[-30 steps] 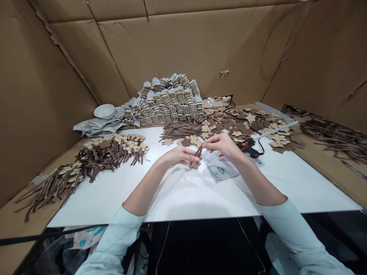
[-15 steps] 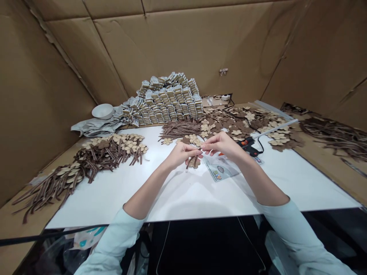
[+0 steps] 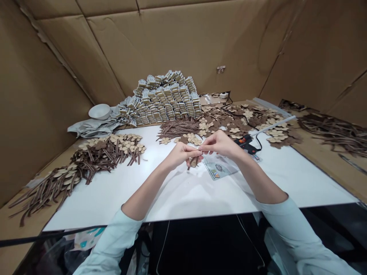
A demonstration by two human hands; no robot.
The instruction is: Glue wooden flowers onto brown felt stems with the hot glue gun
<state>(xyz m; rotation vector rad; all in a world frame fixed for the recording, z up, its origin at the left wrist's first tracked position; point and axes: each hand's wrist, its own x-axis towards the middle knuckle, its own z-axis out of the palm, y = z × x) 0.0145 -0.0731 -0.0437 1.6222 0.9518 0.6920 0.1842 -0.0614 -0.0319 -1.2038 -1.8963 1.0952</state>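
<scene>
My left hand [image 3: 183,154] is closed in a pinch on a thin brown strip [image 3: 189,163], whose ends hang below the fingers. Behind the strip, a beige flower cutout [image 3: 195,162] shows in part under the same hand. My right hand [image 3: 218,144], also pinching, meets the left fingertips at the strip's upper part; the exact spot is mostly hidden by fingers. A clear printed sheet marked DIY [image 3: 219,170] lies on the white board [image 3: 183,202] below my right hand. Just past my right wrist rests a black glue gun [image 3: 248,145] with a long white glue stick [image 3: 275,124].
Strips joined with flowers form a heap [image 3: 100,152] at left. Loose strips [image 3: 179,128] and flower cutouts [image 3: 229,122] lie at the back, before stacked small packets [image 3: 169,101]. A white bowl [image 3: 99,111] sits back left. More strips [image 3: 334,131] lie right. Cardboard walls [image 3: 172,42] surround the table.
The view has shifted slightly. My fingertips stay together on the strip, and less of the beige flower shows beneath my left hand than before.
</scene>
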